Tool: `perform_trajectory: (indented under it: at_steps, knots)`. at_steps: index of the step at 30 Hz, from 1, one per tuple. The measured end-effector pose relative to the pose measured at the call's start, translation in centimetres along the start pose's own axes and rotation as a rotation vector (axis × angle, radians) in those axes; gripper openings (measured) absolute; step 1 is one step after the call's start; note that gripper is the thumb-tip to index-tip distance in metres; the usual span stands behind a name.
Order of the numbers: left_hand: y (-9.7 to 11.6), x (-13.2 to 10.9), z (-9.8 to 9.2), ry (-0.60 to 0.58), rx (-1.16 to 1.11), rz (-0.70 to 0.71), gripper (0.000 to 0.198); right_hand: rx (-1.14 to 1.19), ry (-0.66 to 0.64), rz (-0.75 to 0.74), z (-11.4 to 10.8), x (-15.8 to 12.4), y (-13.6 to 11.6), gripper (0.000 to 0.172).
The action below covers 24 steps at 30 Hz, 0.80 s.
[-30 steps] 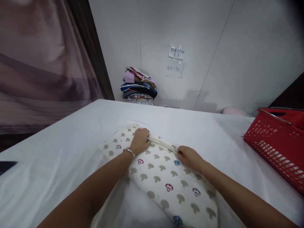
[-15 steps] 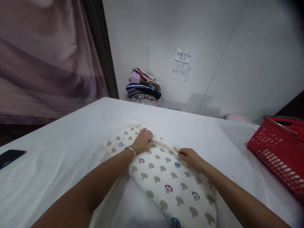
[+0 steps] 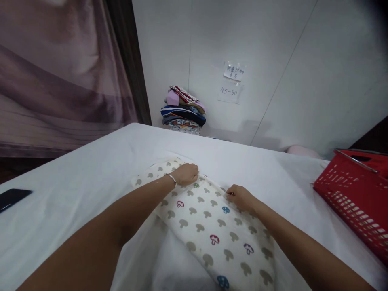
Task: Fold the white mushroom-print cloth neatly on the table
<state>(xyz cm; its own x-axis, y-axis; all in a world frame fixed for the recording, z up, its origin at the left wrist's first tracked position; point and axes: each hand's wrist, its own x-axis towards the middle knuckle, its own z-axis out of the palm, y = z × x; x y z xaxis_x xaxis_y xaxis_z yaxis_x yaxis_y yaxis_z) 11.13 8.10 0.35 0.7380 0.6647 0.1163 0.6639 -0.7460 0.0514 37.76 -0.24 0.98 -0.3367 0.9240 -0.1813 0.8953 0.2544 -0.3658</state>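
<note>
A folded cream cloth [image 3: 203,216] printed with grey, red, blue, purple and green mushrooms lies at a slant in front of me. At its far edge, my left hand [image 3: 187,173], with a bracelet at the wrist, has its fingers curled down on the fabric. Farther right along the same edge, my right hand [image 3: 241,197] pinches the cloth between thumb and fingers. The fingertips of both hands are partly hidden. Part of the cloth's left end shows beyond my left forearm.
White fabric covers the table [image 3: 100,169]. A red plastic basket [image 3: 348,190] with a metal handle stands at the right. At the left edge lies a black phone [image 3: 13,198]. Folded textiles [image 3: 183,109] are stacked against the back wall, left of two paper notes [image 3: 230,83].
My left hand has slid slightly right along the cloth's far edge, its fingers closing there. My right hand stays at nearly the same spot, still pinching.
</note>
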Motion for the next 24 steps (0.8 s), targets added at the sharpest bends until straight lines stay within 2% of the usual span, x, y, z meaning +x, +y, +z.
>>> perform_trajectory:
  at_steps: [4, 7, 15, 24]
  knots:
    - [-0.2, -0.6, -0.1, 0.052, -0.050, 0.050, 0.032, -0.052, 0.027, -0.080, 0.0, -0.9, -0.7, 0.023]
    - [-0.3, -1.0, -0.4, 0.044, -0.043, 0.051, 0.034, -0.026, 0.027, -0.117, 0.2, -1.0, -0.8, 0.022]
    - [0.4, -0.8, -1.8, -0.066, 0.004, -0.009, 0.036, 0.003, -0.003, -0.100, 0.0, -0.7, -0.4, 0.024]
    - [0.3, -0.8, -1.9, 0.013, -0.062, 0.037, 0.033, 0.115, -0.069, -0.042, -0.1, -0.5, 0.0, 0.021]
